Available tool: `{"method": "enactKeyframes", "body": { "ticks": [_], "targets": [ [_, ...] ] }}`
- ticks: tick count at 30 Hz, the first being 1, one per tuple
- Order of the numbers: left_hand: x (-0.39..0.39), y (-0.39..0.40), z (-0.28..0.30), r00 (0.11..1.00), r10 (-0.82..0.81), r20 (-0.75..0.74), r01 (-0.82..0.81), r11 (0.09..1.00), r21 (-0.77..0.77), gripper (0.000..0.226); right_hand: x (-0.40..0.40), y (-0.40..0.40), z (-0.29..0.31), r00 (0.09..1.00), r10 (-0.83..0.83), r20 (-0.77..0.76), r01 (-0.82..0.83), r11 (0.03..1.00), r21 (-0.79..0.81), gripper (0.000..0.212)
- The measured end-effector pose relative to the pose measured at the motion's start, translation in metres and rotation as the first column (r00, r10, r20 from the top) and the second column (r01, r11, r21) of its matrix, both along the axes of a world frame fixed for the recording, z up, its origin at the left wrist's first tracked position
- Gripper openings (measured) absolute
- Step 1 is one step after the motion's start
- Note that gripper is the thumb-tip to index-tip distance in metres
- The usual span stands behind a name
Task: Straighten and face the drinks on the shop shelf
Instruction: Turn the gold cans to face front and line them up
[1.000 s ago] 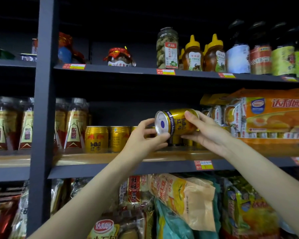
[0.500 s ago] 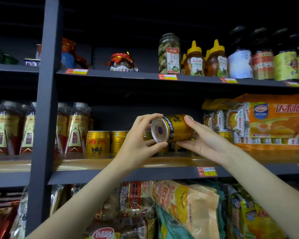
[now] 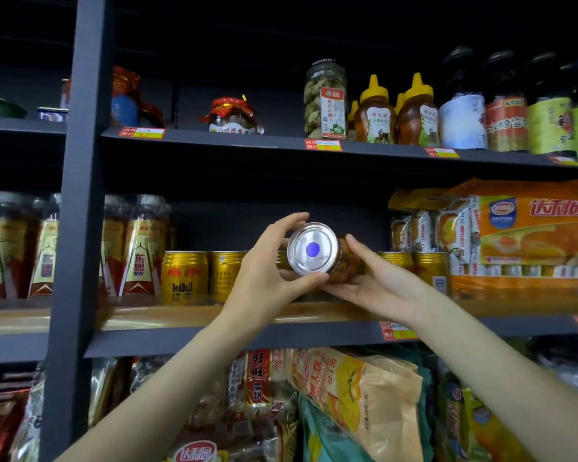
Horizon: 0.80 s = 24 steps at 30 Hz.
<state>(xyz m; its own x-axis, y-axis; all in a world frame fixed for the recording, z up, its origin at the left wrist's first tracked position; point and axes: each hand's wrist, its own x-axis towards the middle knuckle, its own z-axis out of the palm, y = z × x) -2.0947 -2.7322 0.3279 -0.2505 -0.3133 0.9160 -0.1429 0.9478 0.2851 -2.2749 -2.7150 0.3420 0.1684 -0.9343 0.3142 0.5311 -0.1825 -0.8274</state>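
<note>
A gold drink can [image 3: 314, 250] lies on its side in the air in front of the middle shelf [image 3: 314, 335], its silver end with a blue dot turned toward me. My left hand [image 3: 264, 278] grips its rim from the left, thumb below and fingers above. My right hand [image 3: 374, 285] cradles the can's body from the right and below. Behind the hands, gold Red Bull cans [image 3: 184, 278] stand upright in a row on the shelf, and more gold cans [image 3: 431, 271] stand to the right. The cans directly behind my hands are hidden.
Tall drink bottles [image 3: 141, 248] stand left of the cans, beside a dark upright post [image 3: 77, 228]. Orange cake packs [image 3: 528, 235] fill the shelf's right end. Jars, honey bottles [image 3: 374, 111] and sauce bottles line the shelf above. Snack bags [image 3: 357, 401] crowd the shelf below.
The can has turned so that its silver end now faces me instead of pointing left. Both hands stayed on it and shifted slightly left.
</note>
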Motion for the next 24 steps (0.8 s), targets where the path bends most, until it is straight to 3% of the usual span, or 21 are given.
{"method": "enactKeyframes", "body": {
  "ticks": [3, 5, 6, 7, 9, 10, 15, 17, 19, 23, 24],
  "targets": [
    [0.004, -0.003, 0.002, 0.997, -0.014, 0.071, 0.013, 1.000, 0.009, 0.073, 0.000, 0.001, 0.000, 0.997, -0.065, 0.037, 0.067, 0.997, -0.033, 0.062],
    [0.011, -0.009, 0.002, 0.988, 0.078, 0.133, -0.075, 0.997, -0.030, 0.070, -0.003, 0.001, 0.002, 0.979, -0.203, -0.029, 0.195, 0.964, -0.181, 0.062],
    [0.015, -0.012, 0.001, 0.977, 0.158, 0.141, -0.151, 0.987, -0.056, 0.067, -0.005, 0.002, 0.003, 0.928, -0.354, -0.117, 0.301, 0.895, -0.329, 0.062],
    [0.020, -0.015, 0.000, 0.963, 0.237, 0.129, -0.229, 0.970, -0.075, 0.062, -0.007, 0.003, 0.004, 0.800, -0.559, -0.219, 0.389, 0.761, -0.519, 0.064],
    [0.028, -0.022, 0.000, 0.929, 0.355, 0.104, -0.347, 0.934, -0.085, 0.054, -0.010, 0.004, 0.003, 0.482, -0.831, -0.278, 0.358, 0.477, -0.803, 0.074],
    [0.031, -0.026, 0.000, 0.911, 0.399, 0.107, -0.390, 0.916, -0.089, 0.051, -0.011, 0.005, 0.002, 0.414, -0.871, -0.266, 0.309, 0.409, -0.858, 0.078],
    [0.032, -0.039, 0.006, 0.816, 0.541, 0.204, -0.523, 0.841, -0.141, 0.047, -0.008, 0.002, -0.005, 0.320, -0.926, -0.200, 0.206, 0.274, -0.939, 0.082],
    [0.030, -0.044, 0.007, 0.762, 0.594, 0.257, -0.566, 0.804, -0.182, 0.045, -0.009, 0.000, -0.004, 0.323, -0.923, -0.211, 0.203, 0.285, -0.937, 0.082],
    [0.029, -0.050, 0.006, 0.699, 0.649, 0.301, -0.604, 0.761, -0.238, 0.042, -0.012, -0.002, -0.002, 0.389, -0.888, -0.244, 0.222, 0.347, -0.911, 0.080],
    [0.028, -0.058, 0.000, 0.639, 0.714, 0.284, -0.648, 0.700, -0.301, 0.039, -0.023, -0.005, 0.010, 0.725, -0.632, -0.273, 0.313, 0.656, -0.687, 0.056],
    [0.027, -0.060, -0.002, 0.632, 0.727, 0.268, -0.656, 0.686, -0.314, 0.042, -0.027, -0.007, 0.012, 0.765, -0.574, -0.291, 0.306, 0.722, -0.620, 0.050]
  ]
}}
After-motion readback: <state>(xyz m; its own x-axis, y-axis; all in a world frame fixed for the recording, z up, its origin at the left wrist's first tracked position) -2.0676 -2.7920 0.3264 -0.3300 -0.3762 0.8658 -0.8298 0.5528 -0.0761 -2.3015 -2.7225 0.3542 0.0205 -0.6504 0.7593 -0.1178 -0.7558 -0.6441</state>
